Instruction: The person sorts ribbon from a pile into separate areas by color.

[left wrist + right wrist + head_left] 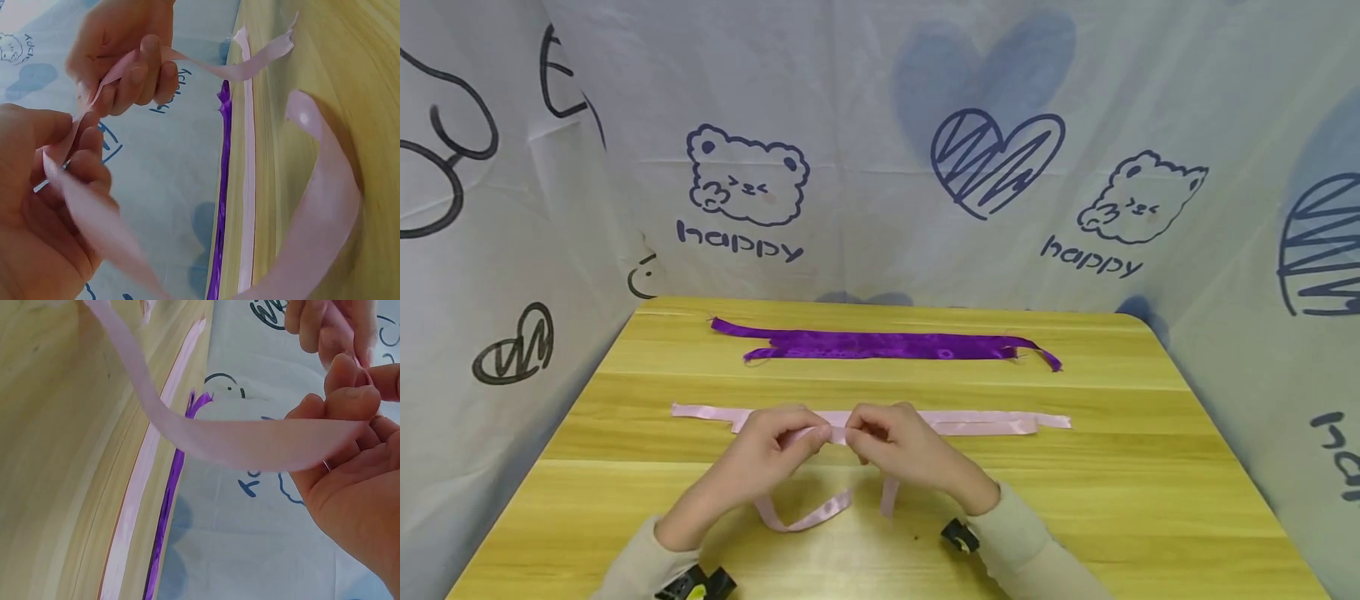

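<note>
Between my two hands runs a pink ribbon (839, 435), stretched over a short span above the table. My left hand (778, 446) pinches it with thumb and fingertips, and my right hand (895, 442) pinches it close beside. One loose end of this ribbon curls down to the wood under the left hand; the other hangs below the right. In the left wrist view the ribbon (106, 231) drapes out of the palm. Behind the hands lie flat pink ribbon strips (985, 423), partly hidden by the fingers.
Farther back, purple ribbon strips (887, 345) lie stacked lengthwise, their ends splayed. A wooden table (1112, 500) carries everything. White printed cloth (865, 150) hangs behind and at both sides. Small black devices (960, 536) sit at the wrists.
</note>
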{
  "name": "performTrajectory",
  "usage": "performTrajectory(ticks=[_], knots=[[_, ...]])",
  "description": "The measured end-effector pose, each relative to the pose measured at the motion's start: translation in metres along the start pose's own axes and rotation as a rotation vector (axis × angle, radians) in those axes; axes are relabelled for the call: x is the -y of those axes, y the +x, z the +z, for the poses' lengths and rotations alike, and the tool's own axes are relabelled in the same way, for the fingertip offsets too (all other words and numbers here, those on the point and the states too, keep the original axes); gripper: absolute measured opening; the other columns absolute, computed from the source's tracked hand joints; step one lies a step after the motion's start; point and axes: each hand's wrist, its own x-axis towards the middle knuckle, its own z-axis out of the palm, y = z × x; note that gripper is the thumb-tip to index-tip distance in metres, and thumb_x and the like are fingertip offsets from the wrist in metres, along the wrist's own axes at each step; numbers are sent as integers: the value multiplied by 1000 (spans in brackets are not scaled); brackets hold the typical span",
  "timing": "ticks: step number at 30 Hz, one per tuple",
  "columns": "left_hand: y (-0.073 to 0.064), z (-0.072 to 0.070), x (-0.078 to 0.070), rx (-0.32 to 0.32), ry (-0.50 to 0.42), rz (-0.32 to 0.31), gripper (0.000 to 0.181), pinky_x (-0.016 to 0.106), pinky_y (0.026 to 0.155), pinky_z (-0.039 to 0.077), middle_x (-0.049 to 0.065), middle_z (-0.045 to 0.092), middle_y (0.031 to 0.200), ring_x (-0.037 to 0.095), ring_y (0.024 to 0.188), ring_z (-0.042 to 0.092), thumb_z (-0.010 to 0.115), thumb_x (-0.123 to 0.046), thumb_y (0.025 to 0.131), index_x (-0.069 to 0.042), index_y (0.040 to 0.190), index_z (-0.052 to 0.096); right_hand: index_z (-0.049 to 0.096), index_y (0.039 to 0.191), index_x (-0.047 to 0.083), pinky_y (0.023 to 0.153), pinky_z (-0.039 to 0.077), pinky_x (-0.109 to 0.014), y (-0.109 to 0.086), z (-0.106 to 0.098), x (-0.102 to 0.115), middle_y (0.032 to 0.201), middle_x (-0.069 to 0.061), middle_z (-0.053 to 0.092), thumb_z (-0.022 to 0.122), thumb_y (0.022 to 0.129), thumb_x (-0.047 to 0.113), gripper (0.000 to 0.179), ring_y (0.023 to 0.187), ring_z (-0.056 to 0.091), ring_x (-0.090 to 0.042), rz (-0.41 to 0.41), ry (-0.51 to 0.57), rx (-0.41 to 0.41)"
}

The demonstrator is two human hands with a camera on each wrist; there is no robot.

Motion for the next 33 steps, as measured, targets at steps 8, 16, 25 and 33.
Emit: performTrajectory(ticks=[8,16,25,33], knots=[[-8,-11,5,33,-32,-108,20,28,58,52,-1,63,71,25,60,60,58,-18,109,-20,95,72,66,89,15,56,37,-19,-9,-11,-6,70,-3,63,57,107,18,20,57,42,-3,34,8,-20],[-17,-28,7,5,5,-138,19,26,54,46,-2,63,72,20,60,57,59,-17,109,-19,93,70,65,89,17,52,33,-21,-23,-26,-11,71,-6,62,57,109,20,21,54,37,-5,73,40,-75],[-23,-51,7,1,5,-176,22,27,48,38,2,65,75,12,58,51,57,-14,109,-16,90,69,66,90,17,51,36,-23,-40,-50,-21,71,-18,60,57,110,19,22,52,37,-6,89,53,-88],[-29,-71,19,15,71,-216,22,29,66,49,5,70,83,21,77,65,59,-17,108,-17,89,70,66,91,12,50,37,-25,-56,-77,-32,65,-5,52,57,109,16,21,52,37,-8,96,36,-94]])
